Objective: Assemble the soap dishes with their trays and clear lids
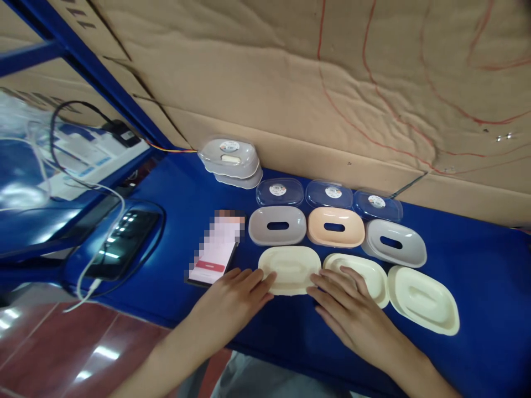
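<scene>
A cream oval dish (286,270), shallow and shaped like part of a soap box, lies on the blue table in front of me. My left hand (244,290) has its fingers bent at the left rim, closed on that edge. At the right rim, the fingertips of my right hand (346,304) touch the same dish, fingers stretched and apart. Partly under the right fingers is a second cream dish (375,282); a third cream dish (425,301) sits to its right. Behind them stand a grey slotted dish (259,226), a peach slotted dish (357,229) and another grey slotted dish (415,251).
Clear lids with round stickers, such as this lid (290,194), line the back. A stack of lidded grey boxes (232,163) stands by the cardboard wall (249,83). Left of the dishes lie a lit phone (218,249) and a dark tablet (128,237) with a white cable (121,207).
</scene>
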`<action>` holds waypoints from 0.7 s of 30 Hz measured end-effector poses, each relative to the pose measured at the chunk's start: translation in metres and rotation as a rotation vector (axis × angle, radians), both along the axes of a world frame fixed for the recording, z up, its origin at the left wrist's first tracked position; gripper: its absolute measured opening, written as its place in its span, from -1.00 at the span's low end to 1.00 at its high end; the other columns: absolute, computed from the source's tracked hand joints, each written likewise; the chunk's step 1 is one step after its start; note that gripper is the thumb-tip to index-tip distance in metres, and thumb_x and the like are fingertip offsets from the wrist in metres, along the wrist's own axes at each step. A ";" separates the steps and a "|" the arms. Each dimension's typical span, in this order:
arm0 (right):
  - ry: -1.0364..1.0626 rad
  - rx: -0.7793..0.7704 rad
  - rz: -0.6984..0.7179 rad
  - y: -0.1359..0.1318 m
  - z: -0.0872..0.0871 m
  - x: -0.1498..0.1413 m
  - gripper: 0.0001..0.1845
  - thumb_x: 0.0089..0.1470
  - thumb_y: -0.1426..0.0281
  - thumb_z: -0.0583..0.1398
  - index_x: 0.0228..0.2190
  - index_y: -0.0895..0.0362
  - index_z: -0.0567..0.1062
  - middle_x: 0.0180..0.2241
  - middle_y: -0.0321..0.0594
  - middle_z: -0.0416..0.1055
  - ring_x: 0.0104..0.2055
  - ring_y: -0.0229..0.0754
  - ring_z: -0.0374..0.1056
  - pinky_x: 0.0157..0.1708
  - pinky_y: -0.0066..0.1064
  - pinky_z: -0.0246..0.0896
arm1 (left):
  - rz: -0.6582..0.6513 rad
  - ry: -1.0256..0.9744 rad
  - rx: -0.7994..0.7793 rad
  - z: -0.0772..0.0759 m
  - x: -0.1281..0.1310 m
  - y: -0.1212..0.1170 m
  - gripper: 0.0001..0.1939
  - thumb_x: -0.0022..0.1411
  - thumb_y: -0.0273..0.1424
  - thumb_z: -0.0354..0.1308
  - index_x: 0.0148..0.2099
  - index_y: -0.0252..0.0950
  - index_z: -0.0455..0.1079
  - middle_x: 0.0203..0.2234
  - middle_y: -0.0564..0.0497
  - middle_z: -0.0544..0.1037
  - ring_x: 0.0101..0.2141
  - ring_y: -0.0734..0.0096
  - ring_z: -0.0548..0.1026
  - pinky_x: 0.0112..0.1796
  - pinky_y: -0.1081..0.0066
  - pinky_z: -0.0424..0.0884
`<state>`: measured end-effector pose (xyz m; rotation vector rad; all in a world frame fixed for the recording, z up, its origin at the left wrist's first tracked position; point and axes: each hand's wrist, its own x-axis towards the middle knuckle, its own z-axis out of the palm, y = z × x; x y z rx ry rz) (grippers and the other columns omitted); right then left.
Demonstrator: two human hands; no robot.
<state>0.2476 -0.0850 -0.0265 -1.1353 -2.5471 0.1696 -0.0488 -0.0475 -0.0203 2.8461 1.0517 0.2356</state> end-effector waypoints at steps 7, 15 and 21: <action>-0.008 0.005 0.006 -0.002 -0.003 0.001 -0.66 0.46 0.45 0.12 0.18 0.08 0.50 0.21 -0.22 0.54 0.29 -0.02 0.37 0.38 -0.01 -0.07 | 0.119 -0.226 0.001 0.021 -0.007 -0.012 -0.76 0.59 -0.40 -0.04 -0.05 -0.27 0.46 -0.30 -0.02 0.65 -0.36 0.29 0.64 -0.34 0.33 0.46; 0.023 0.002 0.013 -0.006 -0.015 0.002 -0.67 0.41 0.53 0.17 0.12 0.09 0.53 0.08 -0.15 0.60 0.22 -0.04 0.41 0.36 0.02 0.02 | 0.227 -0.415 -0.068 0.006 -0.027 -0.045 -0.78 0.59 -0.32 0.03 -0.12 -0.23 0.46 -0.33 0.08 0.69 -0.41 0.43 0.67 -0.32 0.46 0.51; 0.024 0.072 0.008 0.000 -0.016 -0.004 -0.68 0.38 0.57 0.18 0.11 0.15 0.54 -0.04 -0.15 0.62 0.11 -0.06 0.45 0.29 -0.02 0.13 | 0.537 -0.682 -0.446 -0.015 -0.013 -0.075 -0.55 0.60 -0.27 -0.08 -0.35 -0.22 0.44 -0.51 0.07 0.58 -0.54 0.46 0.55 -0.47 0.48 0.49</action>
